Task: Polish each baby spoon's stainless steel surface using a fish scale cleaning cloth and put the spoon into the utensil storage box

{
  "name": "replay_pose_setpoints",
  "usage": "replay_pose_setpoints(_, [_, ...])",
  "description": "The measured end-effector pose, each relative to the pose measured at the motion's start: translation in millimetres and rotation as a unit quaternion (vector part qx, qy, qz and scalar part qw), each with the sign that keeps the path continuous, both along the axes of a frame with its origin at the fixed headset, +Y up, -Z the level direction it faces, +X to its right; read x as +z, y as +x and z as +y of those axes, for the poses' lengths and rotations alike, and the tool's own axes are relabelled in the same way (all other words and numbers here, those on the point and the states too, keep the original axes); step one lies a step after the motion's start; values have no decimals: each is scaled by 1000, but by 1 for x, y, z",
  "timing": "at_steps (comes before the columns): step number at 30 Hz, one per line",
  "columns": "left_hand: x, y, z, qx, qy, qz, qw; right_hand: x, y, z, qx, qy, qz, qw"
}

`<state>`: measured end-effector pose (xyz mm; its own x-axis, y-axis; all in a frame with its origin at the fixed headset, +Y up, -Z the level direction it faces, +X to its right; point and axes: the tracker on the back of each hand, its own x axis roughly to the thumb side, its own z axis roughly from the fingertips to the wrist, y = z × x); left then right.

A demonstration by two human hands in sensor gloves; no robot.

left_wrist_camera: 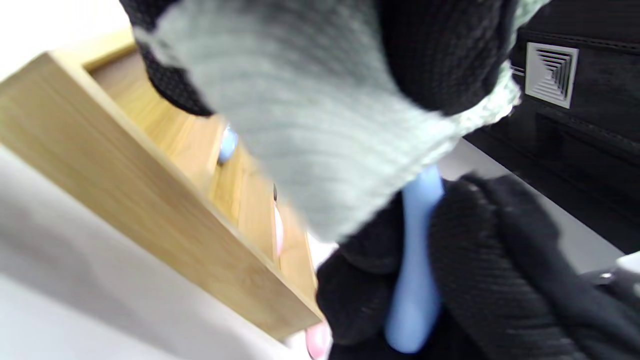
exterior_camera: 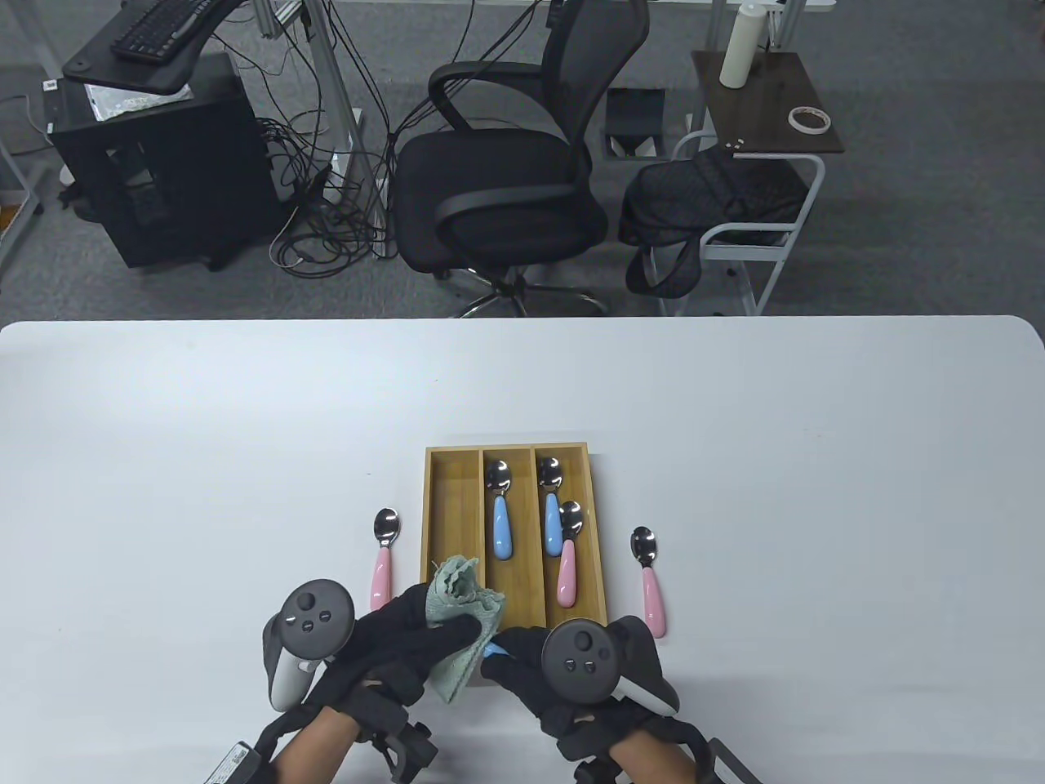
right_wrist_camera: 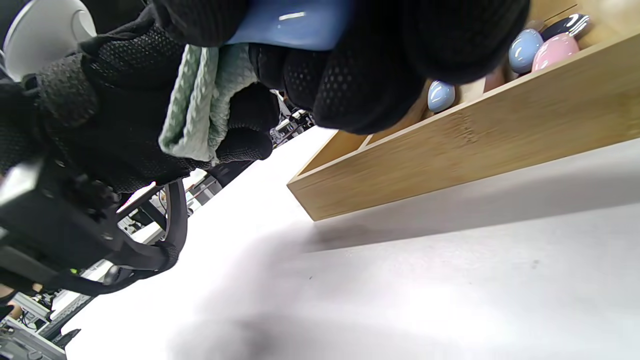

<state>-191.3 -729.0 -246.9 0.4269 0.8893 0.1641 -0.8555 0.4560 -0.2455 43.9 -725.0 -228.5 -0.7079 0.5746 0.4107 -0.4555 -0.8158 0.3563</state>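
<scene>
My left hand (exterior_camera: 433, 633) grips the green fish scale cloth (exterior_camera: 461, 608), wrapped around the bowl end of a blue-handled spoon (left_wrist_camera: 417, 260). My right hand (exterior_camera: 514, 661) holds that spoon by its blue handle (right_wrist_camera: 290, 22); its steel bowl is hidden in the cloth (left_wrist_camera: 320, 115). Both hands hover over the near edge of the bamboo storage box (exterior_camera: 437, 506). One blue spoon (exterior_camera: 500, 518) lies in the middle compartment. The right compartment holds a blue spoon (exterior_camera: 551, 506) and a pink spoon (exterior_camera: 568, 559). The left compartment holds no spoon.
A pink spoon (exterior_camera: 382, 559) lies on the white table (exterior_camera: 163, 457) left of the box, another pink spoon (exterior_camera: 651, 580) right of it. An office chair (exterior_camera: 506, 171) and a side cart (exterior_camera: 759, 155) stand beyond the table's far edge.
</scene>
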Motion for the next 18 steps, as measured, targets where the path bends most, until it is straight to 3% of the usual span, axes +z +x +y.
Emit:
replay_pose_setpoints(3, [2, 2, 3, -49, 38, 18, 998, -1, 0, -1, -2, -6, 0, 1000])
replay_pose_setpoints(7, [4, 1, 3, -34, 33, 26, 999, -1, 1, 0, -3, -3, -4, 1000])
replay_pose_setpoints(10, [2, 0, 2, 11, 7, 4, 1000, -2, 2, 0, -8, -6, -7, 1000])
replay_pose_setpoints(12, [0, 0, -2, 82, -34, -18, 996, -2, 4, 1, -16, -10, -8, 1000])
replay_pose_setpoints(18, [-5, -3, -3, 147, -84, -74, 983, 3, 2, 5, -18, 11, -8, 1000])
